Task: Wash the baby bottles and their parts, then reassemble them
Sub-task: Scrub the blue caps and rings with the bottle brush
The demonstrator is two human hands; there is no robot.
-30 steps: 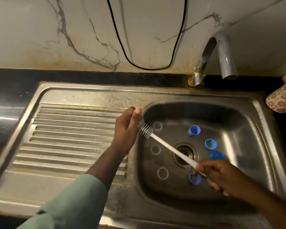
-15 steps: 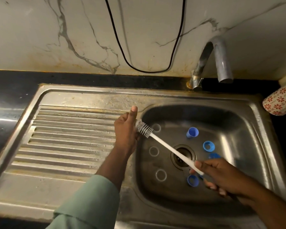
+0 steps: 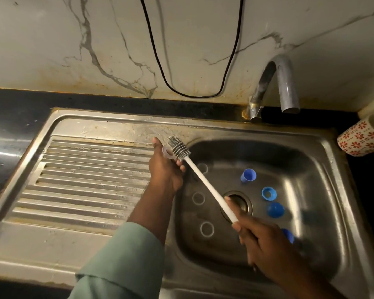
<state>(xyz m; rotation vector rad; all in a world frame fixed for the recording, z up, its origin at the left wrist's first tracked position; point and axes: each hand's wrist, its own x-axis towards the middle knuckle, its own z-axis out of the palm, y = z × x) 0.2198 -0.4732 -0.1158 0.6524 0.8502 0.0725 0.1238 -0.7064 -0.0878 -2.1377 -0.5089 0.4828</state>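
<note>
The steel sink [image 3: 324, 147] is my landmark. Over its left rim, my left hand [image 3: 166, 175] pinches a clear ring [image 3: 168, 152] between thumb and fingertips. My right hand [image 3: 266, 247], above the basin's near side, is curled tight around the white handle of the bottle brush [image 3: 205, 182], whose bristles touch the ring. The ring looks light, thin and probably slick when wet, so I'd keep hold by its edge. Three more clear rings [image 3: 207, 229] lie on the basin's left floor; blue caps [image 3: 269, 193] sit right of the drain.
</note>
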